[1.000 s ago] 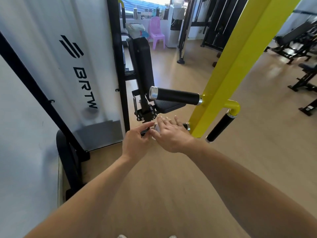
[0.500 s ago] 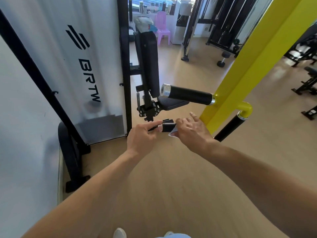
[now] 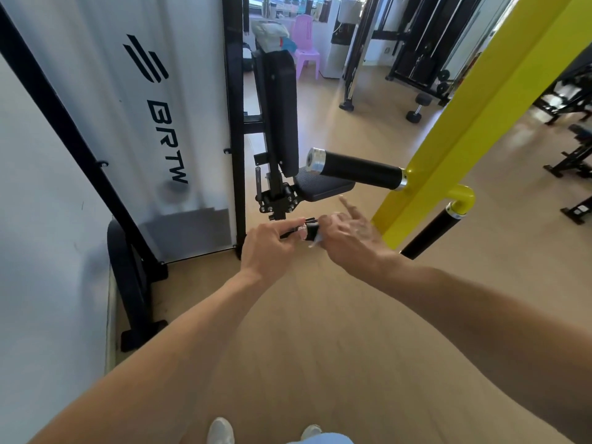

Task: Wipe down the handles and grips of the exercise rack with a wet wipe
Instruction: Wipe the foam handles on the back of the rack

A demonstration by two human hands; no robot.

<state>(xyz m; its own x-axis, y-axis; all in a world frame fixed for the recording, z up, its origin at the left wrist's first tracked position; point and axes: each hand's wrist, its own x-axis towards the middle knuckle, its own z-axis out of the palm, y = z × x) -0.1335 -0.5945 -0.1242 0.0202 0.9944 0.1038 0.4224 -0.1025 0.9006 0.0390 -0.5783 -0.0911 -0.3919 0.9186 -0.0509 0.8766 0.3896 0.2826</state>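
A yellow rack post (image 3: 464, 123) carries three black grips. The upper handle (image 3: 355, 171), with a silver end cap, sticks out to the left. A lower handle (image 3: 310, 231) lies between my hands, mostly covered. A third grip (image 3: 429, 233) slants down on the right. My left hand (image 3: 269, 248) pinches the free end of the lower handle. My right hand (image 3: 349, 235) wraps that handle with a white wet wipe (image 3: 315, 241) showing under the palm, and its index finger is raised.
A black padded seat and backrest (image 3: 278, 110) stand just behind the handles, beside a white BRTW shroud (image 3: 144, 107) with a black frame. Black machines and benches (image 3: 576, 155) fill the right and the back. A pink chair (image 3: 306, 49) stands far off. Below is wooden floor.
My right hand has slid along the lower handle toward the yellow post, uncovering the black grip and the wipe's edge. My left hand stays pinched at the handle's end.
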